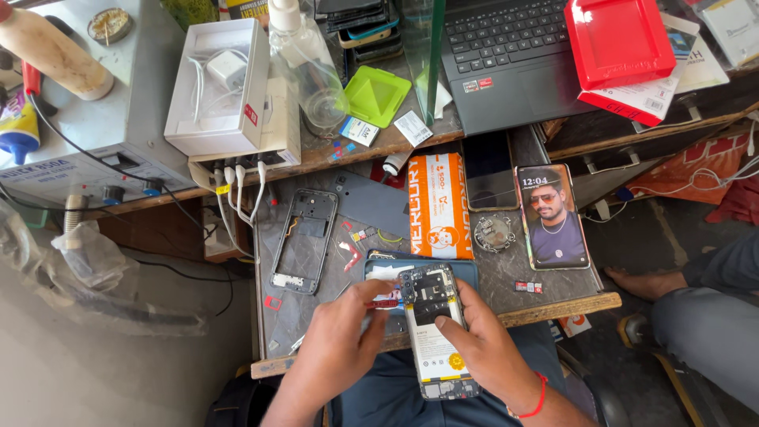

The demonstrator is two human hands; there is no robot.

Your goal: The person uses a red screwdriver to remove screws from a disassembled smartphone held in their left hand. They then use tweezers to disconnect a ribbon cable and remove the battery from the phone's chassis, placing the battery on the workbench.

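The opened phone (436,332) under my hands shows a white battery with a yellow mark and dark circuit boards. A red thread circles my right wrist (534,402). At centre lies an orange-and-white packet (439,205); at upper right, a bright red tray (618,39); above centre, a lime-green square (375,95).

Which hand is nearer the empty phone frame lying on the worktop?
Left. The left hand sits just below-right of the phone frame; the right hand is farther right, beyond the opened phone.
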